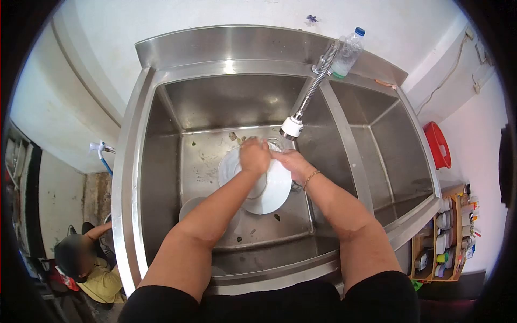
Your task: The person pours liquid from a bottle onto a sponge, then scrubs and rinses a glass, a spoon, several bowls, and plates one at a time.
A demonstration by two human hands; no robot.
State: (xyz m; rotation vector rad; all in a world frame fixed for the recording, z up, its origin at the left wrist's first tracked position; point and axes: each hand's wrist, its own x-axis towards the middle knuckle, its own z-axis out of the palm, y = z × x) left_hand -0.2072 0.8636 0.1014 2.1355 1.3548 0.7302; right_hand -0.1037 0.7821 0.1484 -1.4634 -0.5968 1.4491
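Observation:
A white plate [276, 189] is tilted in the left basin of a steel sink [334, 161]. My right hand [291, 163] grips its right rim, with the thumb over the top and the fingers behind. My left hand [254, 156], slightly blurred, is closed over the plate's upper left part; whatever it may hold is hidden. Behind the plate, to the left, shows another pale round dish [229, 166]. A further dish [193, 206] lies lower left, partly covered by my left forearm. The flexible tap's white head [291, 127] hangs just above my right hand.
Leaf scraps [233, 136] lie on the basin floor. A plastic bottle [349, 53] stands on the back ledge beside the tap. The right basin [385, 156] adjoins. A red basin [437, 145] and a wooden shelf [458, 237] are at right. Another person [99, 277] is at lower left.

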